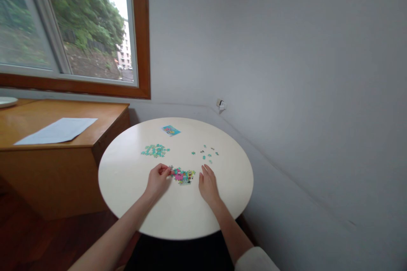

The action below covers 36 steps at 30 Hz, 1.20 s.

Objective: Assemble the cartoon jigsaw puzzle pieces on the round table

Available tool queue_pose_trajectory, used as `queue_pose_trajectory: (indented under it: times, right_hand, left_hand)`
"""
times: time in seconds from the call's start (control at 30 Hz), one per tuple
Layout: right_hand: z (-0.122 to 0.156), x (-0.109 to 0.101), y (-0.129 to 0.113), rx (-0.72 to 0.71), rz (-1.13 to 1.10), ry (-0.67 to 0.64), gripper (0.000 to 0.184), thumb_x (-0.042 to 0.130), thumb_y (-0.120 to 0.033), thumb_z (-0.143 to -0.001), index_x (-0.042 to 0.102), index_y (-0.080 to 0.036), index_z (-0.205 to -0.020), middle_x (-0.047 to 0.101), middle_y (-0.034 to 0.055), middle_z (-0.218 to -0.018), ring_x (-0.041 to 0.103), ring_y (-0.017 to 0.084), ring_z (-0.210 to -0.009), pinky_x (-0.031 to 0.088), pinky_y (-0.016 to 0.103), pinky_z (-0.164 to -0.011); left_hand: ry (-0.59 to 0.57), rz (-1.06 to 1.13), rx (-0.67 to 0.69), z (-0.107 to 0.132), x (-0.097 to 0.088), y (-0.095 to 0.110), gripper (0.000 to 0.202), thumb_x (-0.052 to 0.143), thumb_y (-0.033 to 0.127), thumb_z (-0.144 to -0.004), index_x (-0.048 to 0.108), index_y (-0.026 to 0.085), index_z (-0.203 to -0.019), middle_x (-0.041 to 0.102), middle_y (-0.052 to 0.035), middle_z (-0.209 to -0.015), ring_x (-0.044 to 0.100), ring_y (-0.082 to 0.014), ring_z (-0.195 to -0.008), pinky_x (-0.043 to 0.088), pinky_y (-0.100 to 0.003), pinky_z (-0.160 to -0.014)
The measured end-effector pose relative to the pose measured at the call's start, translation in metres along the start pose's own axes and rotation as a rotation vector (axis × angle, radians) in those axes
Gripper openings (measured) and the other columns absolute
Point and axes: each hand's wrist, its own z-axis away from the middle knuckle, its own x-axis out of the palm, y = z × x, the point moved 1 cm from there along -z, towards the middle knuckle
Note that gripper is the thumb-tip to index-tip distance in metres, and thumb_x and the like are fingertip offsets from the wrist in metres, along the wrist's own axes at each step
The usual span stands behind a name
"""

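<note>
A partly joined jigsaw puzzle [184, 175], with pink, yellow and teal patches, lies on the round white table [178, 216] between my hands. At its upper left edge my left hand [158, 181] is closed, thumb and fingers pinching what looks like a small jigsaw piece [171, 168]. Just right of the puzzle, my right hand [208, 183] rests near the tabletop, fingers stretched forward and holding nothing. Beyond it lie several scattered jigsaw pieces [204, 157]. A heap of loose teal pieces [155, 150] sits past my left hand.
A small colourful picture card [171, 130] lies toward the table's far edge. On the left stands a wooden desk [108, 120] with a white paper sheet [60, 130]. Behind the table are a wall, a socket with a white plug [222, 105] and a window [85, 17].
</note>
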Motion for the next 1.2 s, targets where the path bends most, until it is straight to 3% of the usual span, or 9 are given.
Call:
queue_pose_trajectory:
  times: [0.2,0.37,0.63,0.8,0.87,1.0,1.2]
  right_hand:
    - [-0.033,-0.003,0.042,0.091,0.138,-0.048,0.046,0.031,-0.011,-0.086,0.047,-0.004,-0.128,0.049,0.0183,-0.132,0.042,0.022,-0.125,0.033,0.034,-0.102]
    - [-0.043,-0.003,0.048,0.026,0.204,-0.160,0.042,0.033,-0.010,-0.087,0.051,-0.007,-0.125,0.052,0.0145,-0.129,0.046,0.019,-0.121,0.033,0.029,-0.099]
    - [-0.034,-0.003,0.054,-0.030,0.111,-0.077,0.032,0.039,-0.014,-0.086,0.067,-0.016,-0.102,0.066,0.0091,-0.108,0.058,0.019,-0.101,0.038,0.030,-0.090]
    - [-0.035,-0.002,0.057,0.008,0.135,-0.013,0.036,0.043,-0.017,-0.084,0.060,-0.016,-0.116,0.062,0.0116,-0.112,0.056,0.022,-0.103,0.041,0.034,-0.086]
    - [-0.035,0.000,0.058,0.020,0.147,-0.030,0.035,0.042,-0.018,-0.085,0.062,-0.017,-0.113,0.062,0.0118,-0.111,0.056,0.023,-0.102,0.041,0.035,-0.084]
    - [-0.035,0.005,0.062,0.014,0.140,-0.019,0.031,0.043,-0.017,-0.083,0.067,-0.021,-0.103,0.063,0.0100,-0.107,0.057,0.023,-0.098,0.043,0.034,-0.080]
    - [-0.036,0.010,0.069,0.027,0.088,0.093,0.027,0.047,-0.020,-0.081,0.065,-0.016,-0.099,0.063,0.0114,-0.101,0.057,0.023,-0.094,0.043,0.033,-0.081]
  left_hand:
    - [0.013,0.036,-0.034,0.003,0.000,0.005,0.046,0.068,0.059,-0.055,0.056,0.016,-0.063,0.068,-0.0068,-0.063,0.065,-0.0217,-0.066,0.047,-0.030,-0.063]
    - [0.032,0.140,-0.091,0.004,0.000,0.010,0.046,0.073,0.056,-0.050,0.054,0.016,-0.062,0.068,-0.0073,-0.063,0.066,-0.0224,-0.068,0.047,-0.029,-0.062]
    - [0.038,0.255,-0.137,0.008,0.000,0.015,0.044,0.074,0.052,-0.052,0.049,0.018,-0.066,0.066,-0.0035,-0.057,0.068,-0.0255,-0.075,0.048,-0.030,-0.068]
    - [0.036,0.329,-0.159,0.009,0.000,0.019,0.049,0.074,0.046,-0.054,0.050,0.019,-0.086,0.068,-0.0019,-0.061,0.069,-0.0267,-0.076,0.048,-0.033,-0.072]
    - [0.027,0.327,-0.158,0.009,0.000,0.019,0.050,0.074,0.044,-0.055,0.053,0.017,-0.092,0.068,-0.0025,-0.062,0.069,-0.0267,-0.076,0.048,-0.034,-0.074]
    - [-0.016,0.291,-0.172,0.008,0.001,0.019,0.042,0.074,0.042,-0.054,0.058,0.015,-0.083,0.070,-0.0068,-0.070,0.068,-0.0264,-0.076,0.049,-0.033,-0.073]
    - [-0.032,0.301,-0.181,0.009,0.003,0.020,0.033,0.072,0.037,-0.055,0.060,0.016,-0.077,0.069,-0.0048,-0.068,0.068,-0.0239,-0.074,0.049,-0.031,-0.072]
